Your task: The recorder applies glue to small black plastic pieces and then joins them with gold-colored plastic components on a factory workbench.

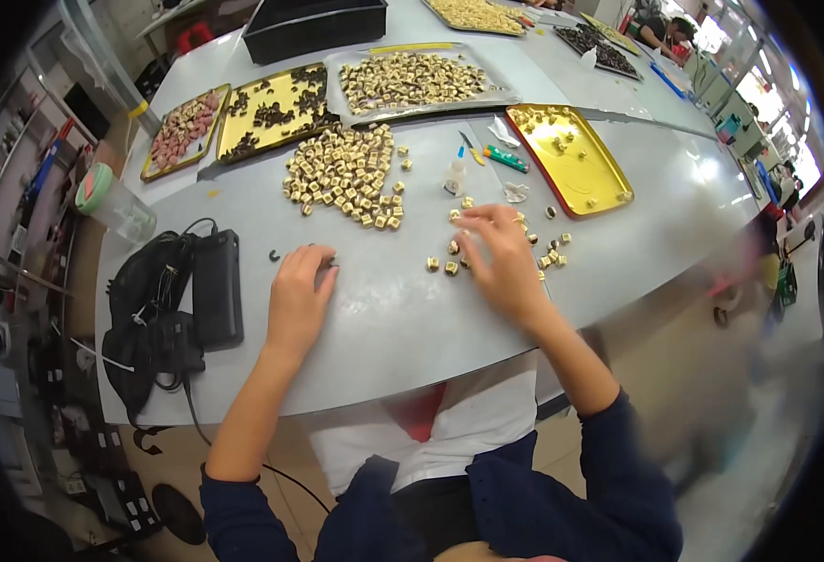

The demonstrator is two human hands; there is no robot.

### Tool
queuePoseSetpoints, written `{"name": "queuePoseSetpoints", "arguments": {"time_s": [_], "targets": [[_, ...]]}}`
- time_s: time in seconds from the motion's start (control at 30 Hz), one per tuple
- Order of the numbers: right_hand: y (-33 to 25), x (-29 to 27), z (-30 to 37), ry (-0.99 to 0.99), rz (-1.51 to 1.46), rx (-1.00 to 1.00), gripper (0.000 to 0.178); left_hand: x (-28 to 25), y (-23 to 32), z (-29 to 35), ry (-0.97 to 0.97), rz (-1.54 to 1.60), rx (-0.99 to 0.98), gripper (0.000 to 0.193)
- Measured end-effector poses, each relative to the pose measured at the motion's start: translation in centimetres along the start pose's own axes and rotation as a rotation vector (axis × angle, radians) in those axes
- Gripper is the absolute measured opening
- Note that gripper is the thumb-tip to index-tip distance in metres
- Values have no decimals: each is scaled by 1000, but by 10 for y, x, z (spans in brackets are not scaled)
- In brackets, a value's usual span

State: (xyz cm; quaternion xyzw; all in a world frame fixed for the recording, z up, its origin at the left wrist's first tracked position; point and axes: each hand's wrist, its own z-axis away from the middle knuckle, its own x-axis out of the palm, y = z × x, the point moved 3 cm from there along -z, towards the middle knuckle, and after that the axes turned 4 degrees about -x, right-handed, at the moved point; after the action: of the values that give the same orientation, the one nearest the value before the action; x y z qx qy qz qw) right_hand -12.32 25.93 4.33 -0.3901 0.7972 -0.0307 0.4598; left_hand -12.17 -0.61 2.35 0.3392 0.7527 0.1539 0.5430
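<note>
My left hand point(300, 292) is curled low over the grey table, with a small dark piece point(331, 261) showing at its fingertips. A dark curved piece point(274, 256) lies just left of it. My right hand point(500, 262) reaches over loose gold-and-dark cubes point(450, 268), thumb and forefinger apart. One cube point(454, 215) sits right by its fingertips; whether they touch cannot be told. More cubes point(557, 255) lie to the right of that hand, some partly hidden by it. A large heap of similar cubes point(342, 173) spreads beyond and between both hands.
Behind the heap stand a tray of cubes point(333, 86), a yellow tray with dark pieces point(272, 91) and a tray of pink pieces point(153, 172). Right lie a yellow tray point(592, 178), a small bottle point(455, 174) and a green cutter point(507, 158). A black adapter point(216, 288) and cables sit left.
</note>
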Motion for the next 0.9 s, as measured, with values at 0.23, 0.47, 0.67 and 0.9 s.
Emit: {"name": "queuePoseSetpoints", "arguments": {"time_s": [0.23, 0.47, 0.67, 0.9], "targets": [[41, -3, -27, -136, 228, -86, 19, -2, -3, 6, 39, 40, 14, 22], [46, 2, -32, -182, 184, -95, 16, -4, 0, 10, 34, 59, 119, 27], [54, 11, -30, -86, 191, 32, 15, -5, 8, 12, 28, 144, 176, 28], [52, 12, -27, -65, 214, 49, 15, -6, 20, 14, 9, 169, 336, 30]]}}
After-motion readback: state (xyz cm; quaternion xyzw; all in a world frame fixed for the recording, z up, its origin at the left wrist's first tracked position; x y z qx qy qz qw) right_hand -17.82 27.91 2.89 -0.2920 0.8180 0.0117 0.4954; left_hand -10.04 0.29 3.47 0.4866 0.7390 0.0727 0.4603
